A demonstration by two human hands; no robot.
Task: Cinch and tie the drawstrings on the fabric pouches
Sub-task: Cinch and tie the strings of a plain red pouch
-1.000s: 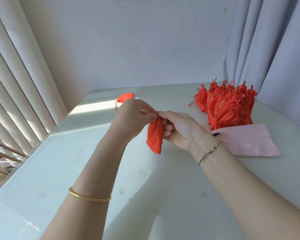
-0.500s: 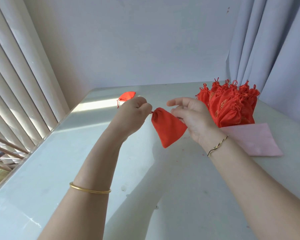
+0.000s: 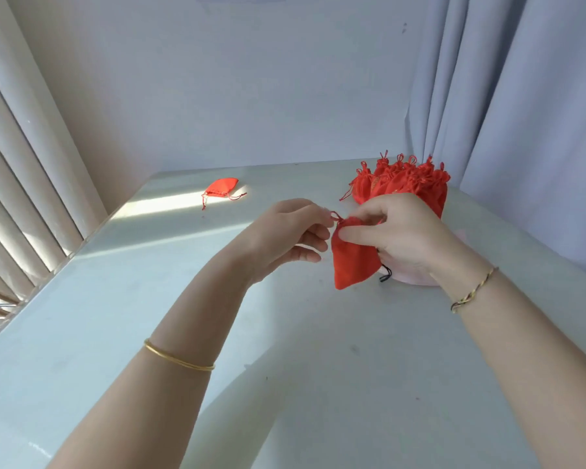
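Nearest the camera, two bare forearms rise from the bottom edge of the frame, the left wearing one plain gold bangle, the right one thin twisted bracelet. They meet at the centre of the picture over a pale table.

There, one red pouch hangs held above the tabletop, its mouth gathered at the top, its body tapering down to a corner. The left hand has thumb and forefinger pinched together on the small loop of red drawstring at the pouch's neck, the other fingers curled loosely below. The right hand is clamped on the upper part of the pouch, forefinger laid across the front of the cloth. Just right of the pouch's lower end, a short black cord end shows beside a pale pink piece of material that the right hand mostly hides.

Farther back, in the upper right of the table, one cluster of red pouches stands with tied tops upward; they overlap too much to count exactly, though several gold-patterned fronts show. At centre left, in a strip of sunlight, one single loose pouch lies flat with its strings trailing.

Beyond are a blank wall, vertical blinds on the left and a grey curtain on the right. No writing or label can be read anywhere.
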